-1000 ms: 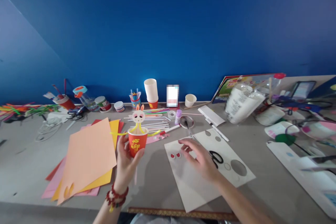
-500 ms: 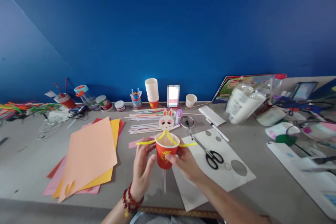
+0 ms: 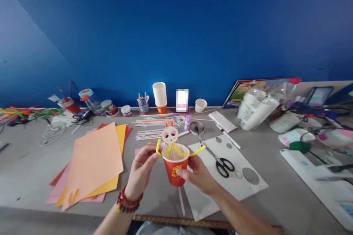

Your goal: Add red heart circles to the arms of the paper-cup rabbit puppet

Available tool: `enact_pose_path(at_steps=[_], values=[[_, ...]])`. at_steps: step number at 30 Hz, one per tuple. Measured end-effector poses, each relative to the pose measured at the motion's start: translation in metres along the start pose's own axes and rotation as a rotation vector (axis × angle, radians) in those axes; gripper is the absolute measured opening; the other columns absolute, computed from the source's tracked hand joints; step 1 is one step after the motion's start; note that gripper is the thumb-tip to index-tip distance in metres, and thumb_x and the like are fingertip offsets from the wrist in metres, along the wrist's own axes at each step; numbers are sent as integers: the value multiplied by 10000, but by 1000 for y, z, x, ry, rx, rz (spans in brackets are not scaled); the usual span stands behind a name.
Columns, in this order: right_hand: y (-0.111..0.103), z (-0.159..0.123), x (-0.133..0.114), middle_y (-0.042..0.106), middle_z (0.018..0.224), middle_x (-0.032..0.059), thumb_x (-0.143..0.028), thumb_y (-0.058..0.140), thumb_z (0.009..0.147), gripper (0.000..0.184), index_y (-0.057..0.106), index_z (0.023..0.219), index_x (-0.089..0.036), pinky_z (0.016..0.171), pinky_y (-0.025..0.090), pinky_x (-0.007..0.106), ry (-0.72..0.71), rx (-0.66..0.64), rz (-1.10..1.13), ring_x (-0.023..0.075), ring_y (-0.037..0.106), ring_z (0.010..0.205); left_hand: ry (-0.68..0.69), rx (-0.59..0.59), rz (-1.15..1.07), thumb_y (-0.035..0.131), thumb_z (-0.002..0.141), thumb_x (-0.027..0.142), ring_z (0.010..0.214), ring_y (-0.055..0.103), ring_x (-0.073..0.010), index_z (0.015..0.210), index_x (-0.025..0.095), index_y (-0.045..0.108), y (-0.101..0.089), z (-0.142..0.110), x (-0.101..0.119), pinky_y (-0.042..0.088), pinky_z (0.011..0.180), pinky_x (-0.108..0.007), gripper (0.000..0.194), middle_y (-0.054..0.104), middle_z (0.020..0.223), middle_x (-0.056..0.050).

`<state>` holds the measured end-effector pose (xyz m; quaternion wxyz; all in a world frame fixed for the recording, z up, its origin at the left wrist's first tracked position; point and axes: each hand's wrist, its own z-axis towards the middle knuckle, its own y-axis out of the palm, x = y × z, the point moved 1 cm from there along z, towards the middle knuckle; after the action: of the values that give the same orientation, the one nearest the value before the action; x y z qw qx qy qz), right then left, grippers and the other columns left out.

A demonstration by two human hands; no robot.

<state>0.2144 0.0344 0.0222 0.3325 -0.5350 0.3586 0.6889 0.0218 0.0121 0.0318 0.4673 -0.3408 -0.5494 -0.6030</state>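
My right hand grips a red paper cup with yellow print, thumb across its front. From the cup's mouth rises a paper rabbit head with orange-pink ears, on a straw that also comes out below the cup's bottom as a pale stick. Two yellow pipe cleaners stick out over the rim like arms. The left one is bent upward, and my left hand pinches it near the bend with thumb and fingers. A beaded bracelet circles my left wrist.
Black-handled scissors lie on a white sheet with round holes to the right. Coloured paper sheets are stacked at left. Behind are straws, a glue stick, stacked white cups and a power strip at far right.
The left yellow arm has gone from lying flat to bent up, with my left hand now pinching it. The cup has moved slightly down and tilted; the rabbit head leans left.
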Motion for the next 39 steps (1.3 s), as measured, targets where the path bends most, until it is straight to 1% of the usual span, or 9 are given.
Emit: enact_pose_path(at_steps=[3, 6, 11, 17, 24, 28, 32, 36, 39], values=[[2, 0, -6, 672, 1277, 101, -275, 713, 802, 534, 582, 1318, -231, 974, 516, 414, -10, 22, -33, 296, 631, 1151, -65, -8, -19, 731, 839, 306, 928, 595, -185, 873, 219, 747, 0, 0, 7, 490, 828, -268, 94, 649, 939, -49], [5, -1, -9, 674, 1268, 95, -260, 706, 789, 559, 569, 1329, -228, 962, 522, 409, 2, 22, -59, 291, 635, 1137, -36, 3, 54, 704, 858, 360, 911, 581, -192, 841, 196, 752, 0, -1, 8, 474, 825, -274, 172, 639, 906, -60], [6, -3, -10, 640, 1323, 102, -246, 707, 783, 572, 559, 1335, -216, 1022, 479, 420, -5, 20, -145, 300, 592, 1206, 0, 35, 134, 687, 870, 386, 863, 558, -185, 910, 208, 749, -2, -1, 10, 456, 799, -282, 193, 620, 907, -56], [12, -7, -6, 633, 1326, 107, -254, 722, 790, 630, 502, 1381, -241, 1002, 486, 430, 4, 34, -154, 301, 605, 1174, 30, -21, 224, 622, 907, 383, 798, 499, -178, 713, 180, 667, 0, -1, 17, 437, 726, -274, 285, 541, 819, -48], [24, -12, 0, 617, 1330, 92, -282, 741, 783, 611, 518, 1351, -252, 1061, 433, 422, -74, 13, -190, 299, 563, 1225, 38, 13, 273, 602, 907, 376, 896, 536, -216, 689, 184, 644, -10, -6, 10, 463, 785, -293, 294, 575, 866, -70], [32, -12, 10, 603, 1343, 89, -264, 747, 795, 600, 517, 1349, -258, 1068, 426, 412, -71, 11, -151, 284, 552, 1238, -65, 57, 195, 645, 880, 367, 1035, 563, -238, 704, 170, 654, -20, -13, 2, 494, 803, -265, 264, 600, 1034, -84], [38, -7, 16, 633, 1280, 87, -258, 735, 818, 544, 530, 1321, -257, 993, 487, 389, -37, -4, -126, 265, 601, 1159, -196, 141, 79, 693, 844, 389, 1056, 600, -247, 791, 160, 686, -25, -17, -4, 536, 795, -267, 236, 608, 1172, -102], [43, 2, 18, 643, 1253, 91, -337, 761, 816, 531, 536, 1290, -253, 974, 504, 389, -44, 41, -107, 269, 611, 1145, -160, 209, 44, 710, 823, 436, 1084, 622, -269, 858, 165, 690, -20, -12, -7, 552, 856, -312, 274, 645, 1192, -111], [45, 7, 20, 640, 1258, 93, -383, 778, 804, 561, 521, 1286, -253, 956, 519, 387, -39, 76, -77, 267, 624, 1131, -85, 259, 115, 684, 838, 474, 1034, 645, -258, 838, 172, 683, -16, -6, -12, 554, 859, -322, 302, 688, 1097, -103]])
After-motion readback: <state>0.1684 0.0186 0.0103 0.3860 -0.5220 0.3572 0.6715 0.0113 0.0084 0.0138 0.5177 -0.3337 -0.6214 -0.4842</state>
